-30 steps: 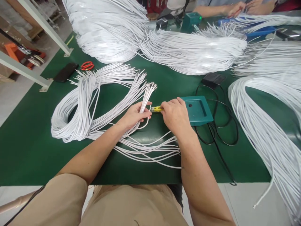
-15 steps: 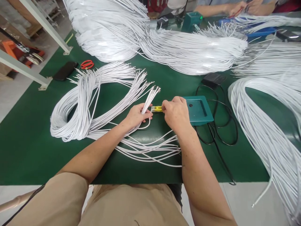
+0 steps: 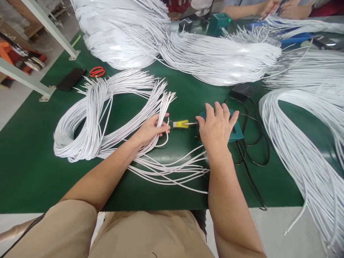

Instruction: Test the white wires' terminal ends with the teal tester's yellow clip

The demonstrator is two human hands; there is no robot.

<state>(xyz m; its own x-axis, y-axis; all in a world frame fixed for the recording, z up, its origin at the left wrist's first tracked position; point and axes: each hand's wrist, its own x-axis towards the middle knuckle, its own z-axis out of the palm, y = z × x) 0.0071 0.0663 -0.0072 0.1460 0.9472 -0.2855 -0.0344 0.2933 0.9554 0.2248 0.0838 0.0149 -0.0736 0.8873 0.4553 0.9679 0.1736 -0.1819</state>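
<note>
Pinching white cable bundle (image 3: pixel 164 104) in left hand (image 3: pixel 149 132), near yellow connector (image 3: pixel 182 124). Holding right hand (image 3: pixel 215 129) spread wide over teal device (image 3: pixel 237 133) on green counter (image 3: pixel 161 199)

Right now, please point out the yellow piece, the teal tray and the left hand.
Yellow piece (image 3: pixel 183 124): head view, mid-body.
Teal tray (image 3: pixel 237 135): head view, exposed near-right corner.
Left hand (image 3: pixel 149 131): head view, back.

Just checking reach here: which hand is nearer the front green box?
Right: the right hand is over the front green box, covering much of it; the left hand is off to its left, holding white wires.
</note>
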